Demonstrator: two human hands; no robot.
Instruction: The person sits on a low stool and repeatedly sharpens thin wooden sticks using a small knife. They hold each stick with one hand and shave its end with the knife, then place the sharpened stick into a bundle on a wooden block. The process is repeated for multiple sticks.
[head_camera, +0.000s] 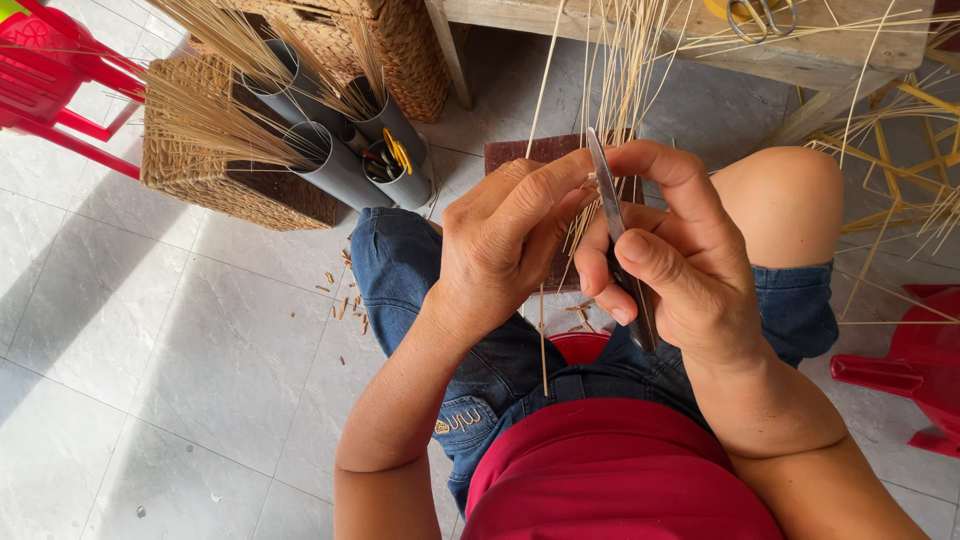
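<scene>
My right hand (680, 255) grips a narrow metal blade (605, 190), its tip pointing up and away from me. My left hand (505, 240) pinches a bunch of thin pale straw stalks (615, 70) against the blade, thumb and forefinger meeting the right hand's fingertips. The stalks fan upward toward a wooden table, and one stalk hangs down between my knees. Both hands are over my lap, above blue denim shorts and a red shirt.
A woven basket (190, 170) at upper left holds grey tubes (340, 165) filled with straw bundles and small tools. Red plastic stools (50, 70) stand at far left and at right. The wooden table (800, 50) carries scissors (760, 15). Straw scraps (345, 300) litter the tiled floor.
</scene>
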